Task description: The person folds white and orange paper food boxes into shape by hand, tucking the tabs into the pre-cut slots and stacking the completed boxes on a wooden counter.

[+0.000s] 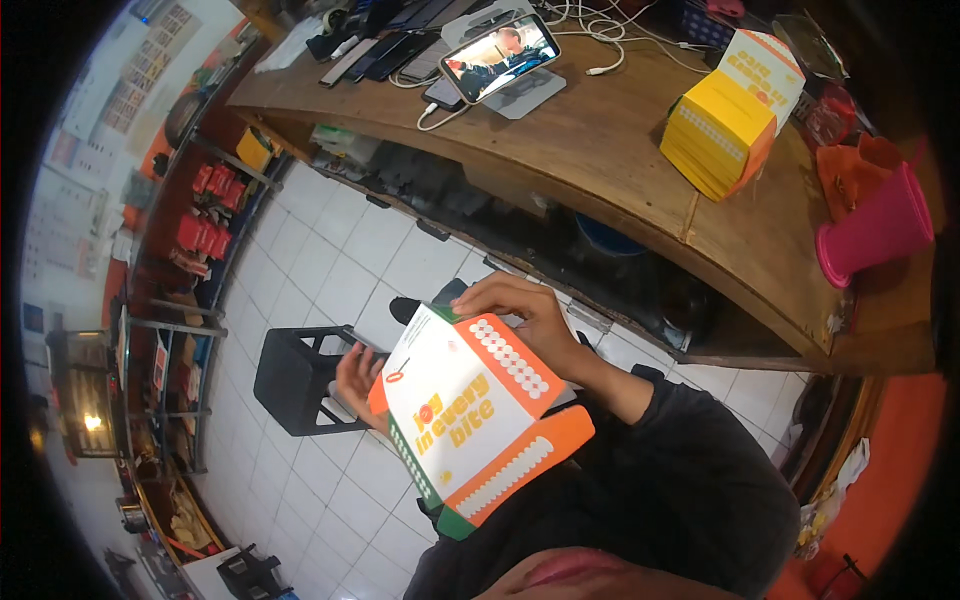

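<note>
A cardboard food box [455, 405], white with orange and green edges, yellow lettering and rows of white dots, is in front of me, above the floor. Orange flaps stick out along its right and lower sides. My right hand [525, 315] grips its upper edge near a green flap, fingers bent over the side. At the box's left edge my left hand [358, 385] holds it near an orange corner flap; its palm is hidden behind the cardboard. The dark sleeve of my right arm comes in from the right.
A wooden table [620, 150] carries a propped phone [500, 58] with a lit screen, white cables, a stack of yellow cardboard pieces [710, 130] and a pink cup [875, 230]. A black stool [300, 380] stands on white tiles. Shelves [200, 230] line the left.
</note>
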Demonstrator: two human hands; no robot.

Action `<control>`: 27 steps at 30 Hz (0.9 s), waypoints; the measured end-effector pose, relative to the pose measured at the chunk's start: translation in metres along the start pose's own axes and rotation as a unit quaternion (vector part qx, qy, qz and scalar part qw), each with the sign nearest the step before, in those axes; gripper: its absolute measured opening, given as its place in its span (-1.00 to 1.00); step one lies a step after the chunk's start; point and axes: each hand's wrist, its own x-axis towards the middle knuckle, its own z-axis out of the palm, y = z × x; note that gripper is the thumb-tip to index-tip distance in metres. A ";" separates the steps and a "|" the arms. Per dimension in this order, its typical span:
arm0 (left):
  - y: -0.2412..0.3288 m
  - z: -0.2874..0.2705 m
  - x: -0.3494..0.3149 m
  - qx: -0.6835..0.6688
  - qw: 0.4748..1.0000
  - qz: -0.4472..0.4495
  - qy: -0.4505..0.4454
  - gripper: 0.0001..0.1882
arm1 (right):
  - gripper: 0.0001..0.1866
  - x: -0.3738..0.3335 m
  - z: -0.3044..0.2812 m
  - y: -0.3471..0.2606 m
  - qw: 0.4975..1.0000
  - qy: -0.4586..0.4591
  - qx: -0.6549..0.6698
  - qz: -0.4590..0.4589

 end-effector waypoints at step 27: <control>0.012 -0.009 0.002 0.152 0.969 0.109 -0.159 -0.47 | -0.57 -0.016 0.047 -0.001 0.985 -0.144 0.028 0.091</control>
